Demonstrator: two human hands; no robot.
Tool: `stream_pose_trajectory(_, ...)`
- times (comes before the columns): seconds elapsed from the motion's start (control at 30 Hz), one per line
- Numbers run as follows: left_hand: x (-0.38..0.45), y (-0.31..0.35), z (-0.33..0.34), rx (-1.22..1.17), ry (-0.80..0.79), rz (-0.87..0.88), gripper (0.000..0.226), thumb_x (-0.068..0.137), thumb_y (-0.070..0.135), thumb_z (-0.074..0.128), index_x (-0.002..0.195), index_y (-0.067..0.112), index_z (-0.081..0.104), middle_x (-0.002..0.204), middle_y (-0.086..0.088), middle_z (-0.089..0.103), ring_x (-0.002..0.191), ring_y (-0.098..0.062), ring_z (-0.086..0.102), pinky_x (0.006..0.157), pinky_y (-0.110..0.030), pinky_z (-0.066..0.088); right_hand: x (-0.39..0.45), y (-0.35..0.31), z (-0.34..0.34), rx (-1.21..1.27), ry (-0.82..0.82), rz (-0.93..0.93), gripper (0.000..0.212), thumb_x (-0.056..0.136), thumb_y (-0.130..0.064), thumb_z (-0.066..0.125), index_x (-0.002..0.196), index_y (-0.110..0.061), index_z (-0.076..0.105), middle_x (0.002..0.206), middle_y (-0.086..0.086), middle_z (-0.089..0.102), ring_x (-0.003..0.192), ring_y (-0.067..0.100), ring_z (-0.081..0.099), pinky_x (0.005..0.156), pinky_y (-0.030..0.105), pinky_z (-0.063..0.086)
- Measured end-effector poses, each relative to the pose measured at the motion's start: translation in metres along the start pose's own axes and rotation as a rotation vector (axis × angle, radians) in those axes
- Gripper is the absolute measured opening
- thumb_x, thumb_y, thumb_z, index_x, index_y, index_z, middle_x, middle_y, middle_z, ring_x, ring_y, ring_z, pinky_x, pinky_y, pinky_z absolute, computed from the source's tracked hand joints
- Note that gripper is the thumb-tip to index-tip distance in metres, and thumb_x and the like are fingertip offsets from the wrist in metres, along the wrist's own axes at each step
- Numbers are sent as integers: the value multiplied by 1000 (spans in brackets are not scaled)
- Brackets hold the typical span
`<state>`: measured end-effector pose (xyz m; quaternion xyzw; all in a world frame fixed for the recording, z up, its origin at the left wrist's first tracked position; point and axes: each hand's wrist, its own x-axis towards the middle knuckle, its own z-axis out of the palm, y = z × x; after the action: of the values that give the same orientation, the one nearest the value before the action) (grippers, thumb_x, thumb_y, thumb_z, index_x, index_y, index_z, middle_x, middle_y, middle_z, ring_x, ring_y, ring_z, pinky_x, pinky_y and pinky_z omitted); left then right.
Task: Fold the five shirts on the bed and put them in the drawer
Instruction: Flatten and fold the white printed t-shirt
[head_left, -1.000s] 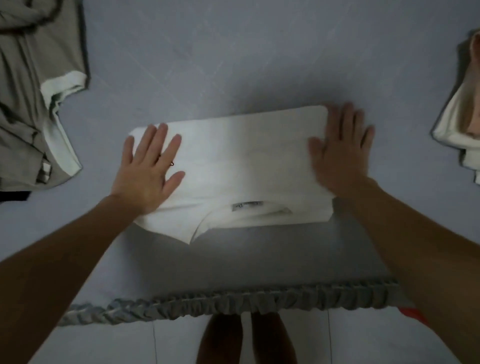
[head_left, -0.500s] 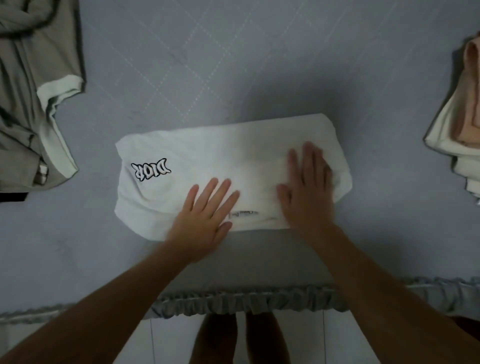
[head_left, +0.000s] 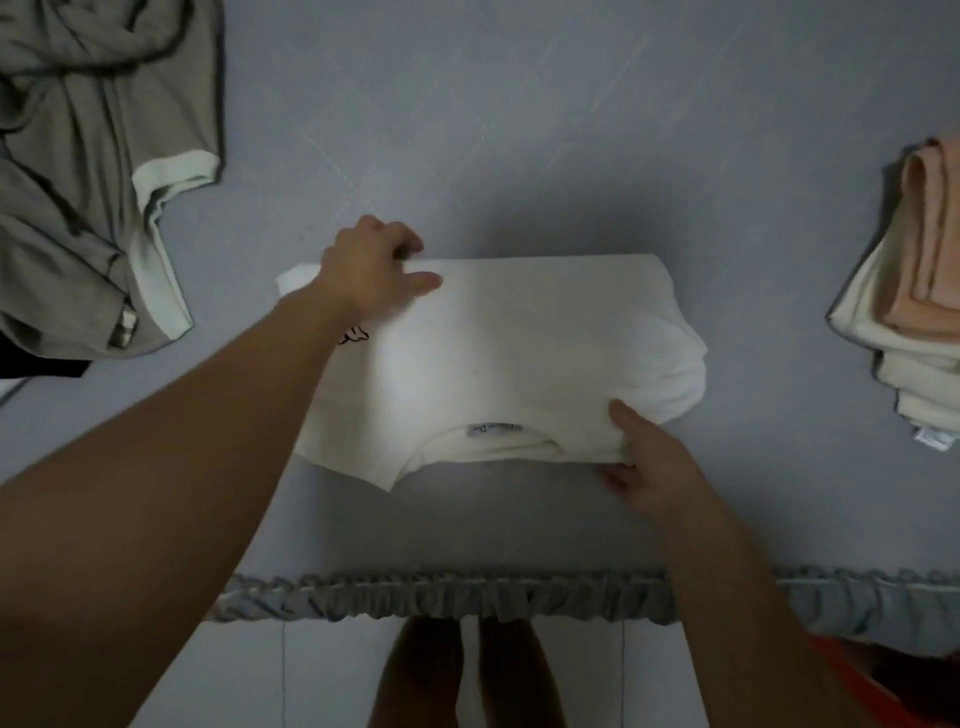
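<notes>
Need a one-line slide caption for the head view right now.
Left hand grips the folded white cotton shirt at its far corner, right hand pinches its near edge, on the grey bed.

Grey quilted bedsheet (head_left: 519, 130), ruffled grey bed skirt (head_left: 467, 597), white tiled floor (head_left: 332, 675) below
</notes>
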<state>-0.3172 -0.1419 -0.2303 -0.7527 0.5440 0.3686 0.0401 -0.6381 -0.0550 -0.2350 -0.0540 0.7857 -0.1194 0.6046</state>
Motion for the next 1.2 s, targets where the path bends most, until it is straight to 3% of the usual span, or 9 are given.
stream_pose_trajectory(0.17, -25, -32, -2, -96, -144, 15, 24, 91, 41, 65, 110, 25, 66, 92, 4, 66, 77, -10, 60, 71, -25, 40, -11, -71, 17, 45, 57, -368, 28, 86, -10, 71, 113, -4, 65, 117, 19, 68, 93, 26, 64, 85, 40, 54)
stream_pose_trajectory(0.3, -99, -80, 57, -592, 29, -309, 15, 94, 36, 62, 103, 24, 65, 98, 2, 71, 88, -18, 66, 81, -33, 51, -9, -118, 46, -262, 84, -750, 30, 86, -21, 70, 113, -11, 66, 103, 5, 69, 75, 3, 59, 69, 19, 50)
stream_pose_trajectory(0.4, -163, -96, 113, -850, 4, -562, 18, 95, 38, 62, 102, 22, 69, 98, -1, 75, 87, -22, 72, 72, -33, 57, 1, -81, 65, -362, -66, -606, 20, 90, -25, 68, 105, -11, 69, 102, 8, 71, 90, 20, 67, 85, 33, 55)
stream_pose_trajectory(0.53, -213, -95, 159, -994, -136, -577, 23, 95, 36, 63, 104, 18, 73, 96, -2, 77, 89, -25, 74, 72, -39, 61, -1, 19, 58, -391, -179, -457, 30, 88, -41, 61, 66, -21, 59, 70, -1, 62, 68, 17, 59, 67, 26, 46)
stream_pose_trajectory(0.7, -229, -84, 173, -1223, -174, -680, 19, 96, 28, 62, 110, 19, 71, 100, -14, 75, 92, -45, 70, 67, -56, 59, -12, 104, 26, -315, -358, -254, 26, 82, -54, 71, 103, -41, 63, 90, -32, 70, 83, -9, 67, 64, 9, 52)
stream_pose_trajectory(0.83, -235, -78, 167, -1120, -90, -601, 23, 98, 19, 55, 120, 26, 59, 113, -8, 69, 98, -34, 67, 67, -48, 60, -16, 117, 5, -304, -392, -95, 49, 79, -43, 79, 122, -27, 62, 113, -7, 72, 103, 15, 68, 85, 31, 55)
stream_pose_trajectory(1.03, -257, -57, 148, -1047, 109, -659, 32, 88, -1, 61, 97, 22, 40, 106, -16, 57, 95, -39, 63, 63, -54, 60, -41, 119, -2, -327, -328, 16, 27, 85, -26, 74, 107, -26, 59, 109, 10, 68, 97, 35, 66, 72, 57, 59)
stream_pose_trajectory(1.1, -260, -55, 139, -1148, 180, -595, 32, 88, -9, 56, 96, 20, 43, 106, -18, 58, 95, -37, 62, 70, -52, 58, -52, 117, -2, -250, -320, -3, 32, 82, -26, 74, 110, -26, 59, 109, 13, 68, 94, 35, 67, 65, 50, 59)
stream_pose_trajectory(1.2, -265, -65, 121, -1397, -22, -502, 43, 75, -13, 44, 103, 11, 67, 113, -16, 67, 87, -35, 60, 54, -33, 47, -66, 110, -3, -129, -294, -154, 41, 79, -25, 72, 118, -21, 62, 103, 7, 73, 83, 23, 72, 60, 35, 57)
